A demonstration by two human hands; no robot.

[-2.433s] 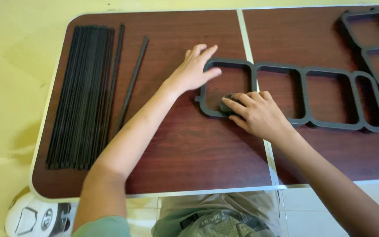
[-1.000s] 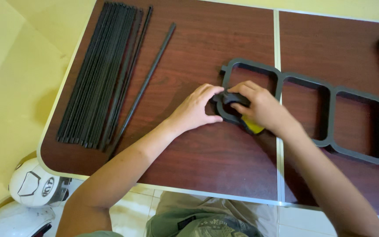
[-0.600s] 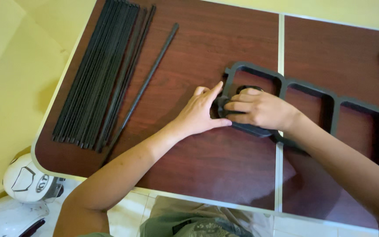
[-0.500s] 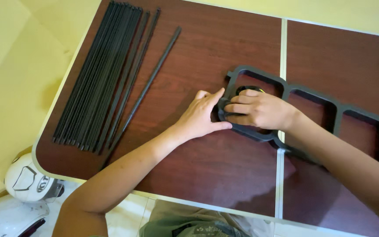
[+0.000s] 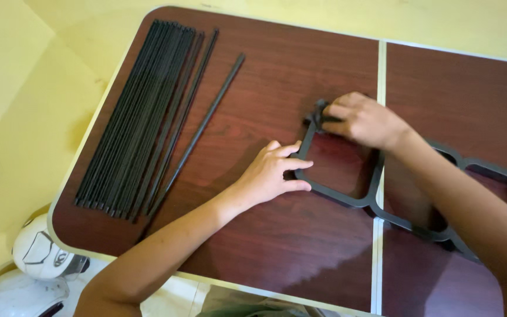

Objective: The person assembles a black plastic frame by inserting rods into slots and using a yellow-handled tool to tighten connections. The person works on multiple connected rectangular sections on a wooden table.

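No packages, labels, signs or screens visible anywhere in view

2 bare forearms, no sleeves, possibly grey clothing

We cannot see what the right hand [image 5: 364, 120] pinches; its fingers cover it. The black frame [image 5: 347, 196] runs off the right edge. The white ball [image 5: 39, 252] is cut off near left.

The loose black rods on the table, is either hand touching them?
No, the black rods lie apart at the table's left, while both hands rest on the black frame.
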